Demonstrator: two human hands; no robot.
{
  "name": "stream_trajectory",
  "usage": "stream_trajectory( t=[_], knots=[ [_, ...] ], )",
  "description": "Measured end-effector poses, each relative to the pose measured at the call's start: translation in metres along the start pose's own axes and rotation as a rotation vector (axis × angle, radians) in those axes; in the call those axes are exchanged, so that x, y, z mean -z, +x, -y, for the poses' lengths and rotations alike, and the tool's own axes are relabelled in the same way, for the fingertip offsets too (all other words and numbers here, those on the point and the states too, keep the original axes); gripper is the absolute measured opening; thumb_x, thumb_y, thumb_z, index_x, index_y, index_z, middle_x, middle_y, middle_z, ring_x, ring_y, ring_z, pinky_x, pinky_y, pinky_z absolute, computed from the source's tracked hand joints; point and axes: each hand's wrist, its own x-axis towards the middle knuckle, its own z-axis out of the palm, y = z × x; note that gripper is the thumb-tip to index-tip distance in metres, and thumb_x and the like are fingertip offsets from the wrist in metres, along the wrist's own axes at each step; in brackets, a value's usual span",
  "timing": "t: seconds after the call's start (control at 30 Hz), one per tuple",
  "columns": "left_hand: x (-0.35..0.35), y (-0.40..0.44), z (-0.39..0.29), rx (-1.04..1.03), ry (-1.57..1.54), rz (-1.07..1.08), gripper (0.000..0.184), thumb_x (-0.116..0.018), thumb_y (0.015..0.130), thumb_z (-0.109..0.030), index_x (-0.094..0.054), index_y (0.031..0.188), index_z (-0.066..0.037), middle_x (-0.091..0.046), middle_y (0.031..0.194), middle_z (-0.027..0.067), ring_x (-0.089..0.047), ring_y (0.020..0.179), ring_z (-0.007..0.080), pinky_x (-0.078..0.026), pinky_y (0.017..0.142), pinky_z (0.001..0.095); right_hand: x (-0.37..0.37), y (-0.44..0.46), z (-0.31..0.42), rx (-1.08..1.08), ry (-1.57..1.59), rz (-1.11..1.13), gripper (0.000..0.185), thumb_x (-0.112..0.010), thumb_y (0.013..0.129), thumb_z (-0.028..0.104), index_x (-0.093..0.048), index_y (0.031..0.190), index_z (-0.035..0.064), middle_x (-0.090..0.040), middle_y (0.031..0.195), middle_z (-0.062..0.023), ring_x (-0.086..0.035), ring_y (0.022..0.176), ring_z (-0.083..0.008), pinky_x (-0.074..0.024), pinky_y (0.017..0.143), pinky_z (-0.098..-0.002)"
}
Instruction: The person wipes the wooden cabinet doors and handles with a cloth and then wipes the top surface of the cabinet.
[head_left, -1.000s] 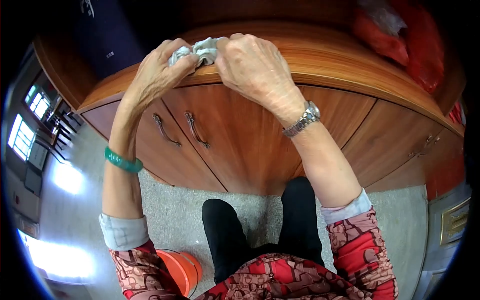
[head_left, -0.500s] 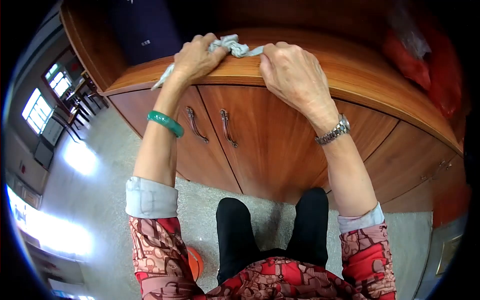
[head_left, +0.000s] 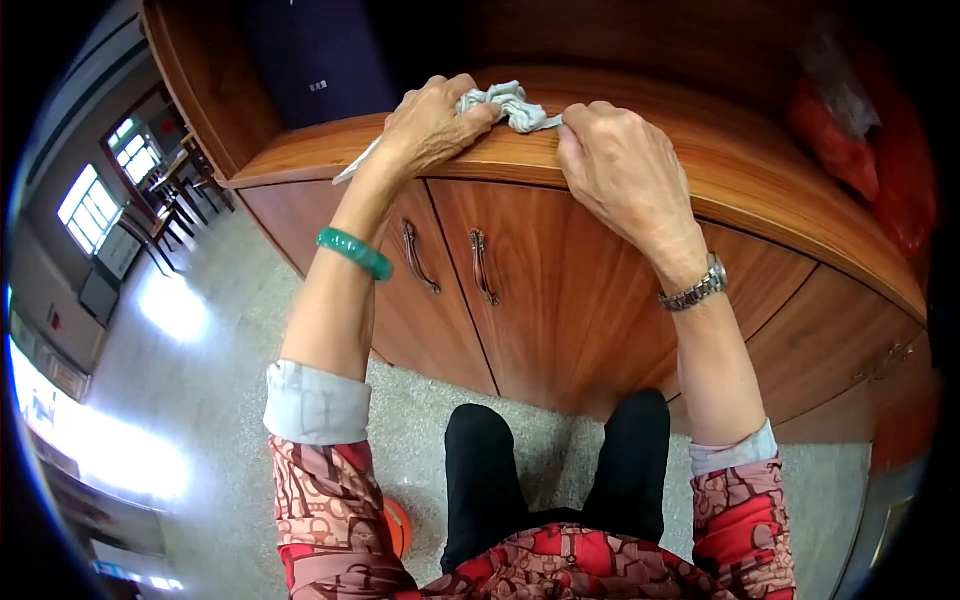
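Note:
A pale, crumpled cloth (head_left: 515,108) lies on the wooden cabinet's top ledge (head_left: 730,165), near its front edge. My left hand (head_left: 435,122), below a green bangle, is closed on the cloth's left part, and a thin pale end sticks out under the wrist over the edge. Between my right hand's (head_left: 625,175) thumb and fingers is the cloth's right end, pinched. That wrist wears a metal watch. A short twisted stretch of cloth shows between both hands.
Behind my left hand stands a dark blue box (head_left: 320,70). Red plastic bags (head_left: 840,150) sit on the ledge at the right. Cabinet doors with metal handles (head_left: 483,267) are below. An orange bucket (head_left: 398,528) is on the floor, partly behind my left sleeve.
The camera view has shifted, so both hands appear farther right. My hands have moved apart along the ledge, with more cloth showing between them and its thin end now out at the left.

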Motion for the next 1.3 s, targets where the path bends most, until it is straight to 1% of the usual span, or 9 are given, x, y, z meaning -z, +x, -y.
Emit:
stream_trajectory(
  t=[0.07, 0.1, 0.3, 0.73, 0.93, 1.0, 1.07, 1.23, 1.3],
  knots=[
    [-0.004, 0.009, 0.006, 0.080, 0.016, -0.030, 0.046, -0.051, 0.080, -0.045, -0.065, 0.101, -0.006, -0.065, 0.097, 0.0218, -0.061, 0.092, 0.0411, -0.046, 0.085, 0.0483, 0.002, 0.000, 0.001, 0.004, -0.008, 0.005, 0.019, -0.053, 0.084, 0.011, -0.062, 0.075, -0.0034, -0.063, 0.073, -0.0200, -0.064, 0.068, -0.0333, -0.0527, 0.063, -0.0417],
    [-0.002, 0.012, 0.004, 0.126, 0.018, 0.037, 0.047, -0.051, 0.081, -0.044, -0.063, 0.108, -0.008, -0.063, 0.105, 0.0211, -0.058, 0.101, 0.0418, -0.042, 0.090, 0.0517, 0.002, 0.000, 0.001, 0.010, -0.011, 0.012, 0.019, -0.053, 0.084, 0.011, -0.062, 0.075, -0.0035, -0.063, 0.073, -0.0200, -0.064, 0.068, -0.0333, -0.0528, 0.063, -0.0417],
    [-0.004, 0.008, -0.001, 0.154, 0.089, -0.005, 0.049, -0.051, 0.083, -0.047, -0.060, 0.113, -0.009, -0.057, 0.120, 0.0192, -0.049, 0.114, 0.0406, -0.035, 0.096, 0.0557, 0.003, 0.001, 0.000, -0.001, 0.004, -0.004, 0.018, -0.053, 0.084, 0.010, -0.063, 0.077, -0.0040, -0.063, 0.073, -0.0196, -0.064, 0.068, -0.0328, -0.0533, 0.063, -0.0408],
    [-0.009, 0.012, 0.007, 0.095, 0.121, -0.049, 0.049, -0.052, 0.083, -0.051, -0.062, 0.104, -0.007, -0.059, 0.111, 0.0203, -0.053, 0.107, 0.0406, -0.042, 0.090, 0.0531, 0.003, 0.001, -0.004, 0.014, 0.014, -0.014, 0.019, -0.053, 0.084, 0.009, -0.063, 0.077, -0.0044, -0.063, 0.072, -0.0201, -0.064, 0.064, -0.0325, -0.0538, 0.060, -0.0400],
    [-0.010, 0.010, 0.004, 0.005, 0.088, -0.049, 0.043, -0.056, 0.083, -0.044, -0.063, 0.100, -0.005, -0.063, 0.100, 0.0208, -0.059, 0.095, 0.0392, -0.046, 0.084, 0.0477, -0.002, 0.001, -0.005, -0.024, 0.030, 0.025, 0.019, -0.053, 0.085, 0.010, -0.063, 0.077, -0.0040, -0.063, 0.073, -0.0200, -0.064, 0.066, -0.0330, -0.0537, 0.062, -0.0408],
    [-0.008, 0.002, -0.005, -0.108, -0.159, 0.063, 0.041, -0.057, 0.083, -0.041, -0.063, 0.098, -0.003, -0.064, 0.096, 0.0205, -0.061, 0.088, 0.0364, -0.047, 0.078, 0.0436, -0.004, 0.000, -0.006, -0.003, 0.009, 0.019, 0.020, -0.053, 0.085, 0.011, -0.063, 0.078, -0.0041, -0.064, 0.074, -0.0205, -0.064, 0.068, -0.0333, -0.0534, 0.064, -0.0419],
    [-0.008, -0.005, -0.020, -0.237, -0.180, 0.013, 0.040, -0.057, 0.081, -0.038, -0.061, 0.095, -0.001, -0.063, 0.087, 0.0193, -0.061, 0.080, 0.0334, -0.047, 0.072, 0.0412, -0.002, 0.001, -0.003, -0.017, 0.021, 0.025, 0.020, -0.054, 0.085, 0.012, -0.063, 0.078, -0.0040, -0.064, 0.075, -0.0207, -0.064, 0.068, -0.0335, -0.0532, 0.064, -0.0422],
    [-0.007, -0.007, -0.025, -0.140, -0.379, 0.175, 0.036, -0.061, 0.082, -0.038, -0.061, 0.091, -0.003, -0.059, 0.069, 0.0073, -0.055, 0.061, 0.0174, -0.045, 0.058, 0.0320, -0.002, 0.001, -0.006, -0.021, 0.030, 0.046, 0.020, -0.054, 0.085, 0.012, -0.063, 0.078, -0.0044, -0.064, 0.076, -0.0214, -0.065, 0.069, -0.0340, -0.0531, 0.063, -0.0420],
    [-0.004, -0.004, -0.019, -0.140, -0.469, 0.229, 0.036, -0.061, 0.082, -0.037, -0.061, 0.092, -0.003, -0.058, 0.067, 0.0051, -0.053, 0.059, 0.0147, -0.043, 0.056, 0.0304, -0.003, 0.001, -0.008, -0.019, 0.027, 0.048, 0.019, -0.054, 0.084, 0.011, -0.063, 0.079, -0.0049, -0.064, 0.076, -0.0217, -0.064, 0.069, -0.0346, -0.0533, 0.063, -0.0418]
  ],
)
